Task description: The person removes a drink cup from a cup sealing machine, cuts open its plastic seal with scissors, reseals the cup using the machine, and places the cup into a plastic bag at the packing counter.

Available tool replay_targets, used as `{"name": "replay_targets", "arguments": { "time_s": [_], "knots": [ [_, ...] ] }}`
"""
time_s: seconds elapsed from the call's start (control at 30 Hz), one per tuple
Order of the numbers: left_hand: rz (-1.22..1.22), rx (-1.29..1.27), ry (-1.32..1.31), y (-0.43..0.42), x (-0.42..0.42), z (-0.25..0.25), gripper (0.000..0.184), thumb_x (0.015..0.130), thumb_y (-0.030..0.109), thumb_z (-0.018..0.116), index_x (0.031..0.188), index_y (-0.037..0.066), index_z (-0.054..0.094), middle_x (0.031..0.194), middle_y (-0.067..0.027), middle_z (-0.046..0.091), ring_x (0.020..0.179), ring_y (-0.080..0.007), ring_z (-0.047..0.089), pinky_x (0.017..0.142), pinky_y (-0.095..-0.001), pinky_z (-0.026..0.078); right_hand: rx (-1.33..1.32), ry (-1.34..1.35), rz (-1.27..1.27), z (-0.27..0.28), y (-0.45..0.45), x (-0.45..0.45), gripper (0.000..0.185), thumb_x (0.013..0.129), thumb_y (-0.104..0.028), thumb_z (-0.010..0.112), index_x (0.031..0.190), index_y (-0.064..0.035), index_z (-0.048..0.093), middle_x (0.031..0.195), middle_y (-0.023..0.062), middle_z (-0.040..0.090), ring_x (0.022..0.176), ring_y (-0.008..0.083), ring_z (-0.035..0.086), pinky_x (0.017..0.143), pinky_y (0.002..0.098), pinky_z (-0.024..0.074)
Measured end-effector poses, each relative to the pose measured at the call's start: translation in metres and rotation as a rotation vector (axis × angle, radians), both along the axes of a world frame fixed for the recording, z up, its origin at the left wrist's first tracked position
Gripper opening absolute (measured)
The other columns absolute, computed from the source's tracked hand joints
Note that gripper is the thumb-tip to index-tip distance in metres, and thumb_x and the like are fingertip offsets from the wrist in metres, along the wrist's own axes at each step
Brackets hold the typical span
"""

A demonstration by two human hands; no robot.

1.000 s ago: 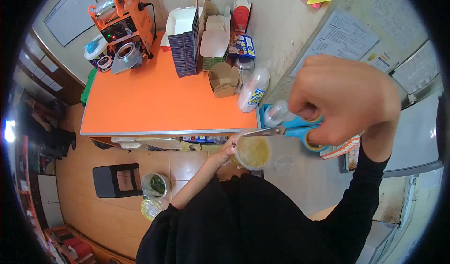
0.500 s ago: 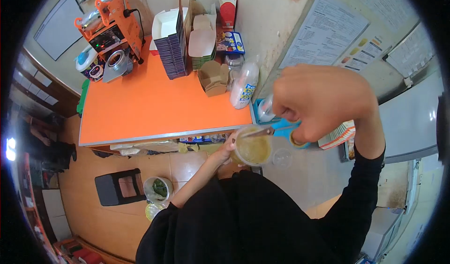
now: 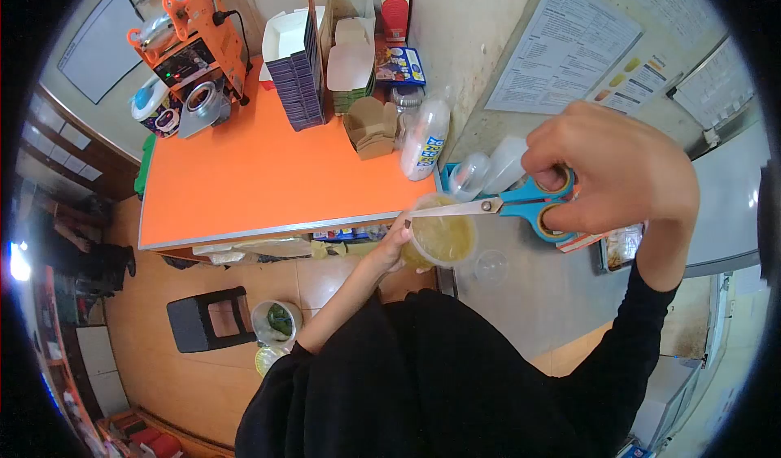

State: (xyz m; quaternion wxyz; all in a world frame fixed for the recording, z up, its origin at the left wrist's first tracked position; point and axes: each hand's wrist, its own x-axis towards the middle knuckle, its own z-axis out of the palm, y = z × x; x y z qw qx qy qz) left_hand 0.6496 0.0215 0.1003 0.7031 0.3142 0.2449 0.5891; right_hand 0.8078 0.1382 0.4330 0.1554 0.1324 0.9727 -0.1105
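My left hand (image 3: 392, 252) is closed around the side of a clear plastic tub (image 3: 443, 246) with a yellowish content. In my right hand (image 3: 614, 161) is a pair of scissors (image 3: 525, 203) with blue handles, a finger and the thumb through the loops. The blades look nearly together and lie across the top of the tub, their tip near its far-left rim. Whether the blades touch the tub or something on it, I cannot tell. A clear round plastic piece (image 3: 490, 267) rests on the grey surface beside the tub.
An orange table (image 3: 244, 189) stands ahead, holding stacked boxes (image 3: 294, 88), an orange machine (image 3: 191, 59) and a sleeve of cups (image 3: 425, 141). The grey counter (image 3: 529, 311) lies to the right. On the floor are a black stool (image 3: 211, 320) and a bucket (image 3: 260, 324).
My right hand has moved right with the scissors, which have turned from pointing down into the tub to lying sideways across its top. My left hand keeps its hold on the tub.
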Motion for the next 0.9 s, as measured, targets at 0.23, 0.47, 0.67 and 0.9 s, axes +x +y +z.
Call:
{"name": "replay_targets", "arguments": {
  "time_s": [0.23, 0.47, 0.67, 0.9],
  "knots": [
    [0.124, 0.066, -0.085, -0.002, 0.001, 0.013, 0.104, 0.069, 0.065, 0.071, 0.142, 0.007, 0.027, 0.119, -0.0141, 0.052, 0.083, -0.0197, 0.064, 0.041, -0.0269, 0.05, -0.037, 0.142, -0.088, -0.013, -0.008, 0.036, 0.031, 0.058, -0.015, 0.07, 0.075, -0.0006, 0.049, 0.077, 0.012, 0.049, 0.066, 0.0329, 0.056, 0.056, 0.0422, 0.0416],
    [0.147, 0.106, 0.038, -0.004, 0.009, -0.004, 0.112, 0.064, 0.07, 0.071, 0.142, 0.002, 0.029, 0.127, -0.0141, 0.052, 0.099, -0.0201, 0.061, 0.073, -0.0328, 0.056, 0.054, 0.129, -0.082, 0.0, -0.011, 0.034, 0.032, 0.052, -0.015, 0.068, 0.072, -0.0018, 0.047, 0.074, 0.0104, 0.044, 0.066, 0.0322, 0.047, 0.058, 0.0392, 0.0341],
    [-0.004, 0.125, 0.169, -0.01, 0.01, 0.007, 0.111, 0.061, 0.073, 0.07, 0.137, -0.001, 0.04, 0.125, -0.0106, 0.052, 0.101, -0.0167, 0.058, 0.08, -0.0312, 0.051, 0.105, 0.177, 0.035, -0.002, -0.012, 0.032, 0.027, 0.052, -0.014, 0.068, 0.066, -0.0024, 0.048, 0.071, 0.0105, 0.046, 0.064, 0.0324, 0.048, 0.06, 0.0389, 0.0358],
    [0.042, 0.104, 0.157, -0.014, 0.021, 0.014, 0.108, 0.063, 0.074, 0.069, 0.134, -0.003, 0.043, 0.123, -0.0089, 0.051, 0.1, -0.0156, 0.057, 0.079, -0.0294, 0.051, 0.202, 0.403, 0.058, -0.016, -0.041, 0.037, 0.026, 0.05, -0.016, 0.068, 0.068, -0.004, 0.055, 0.072, 0.0085, 0.05, 0.067, 0.0304, 0.052, 0.062, 0.0385, 0.0399]
  ]
}}
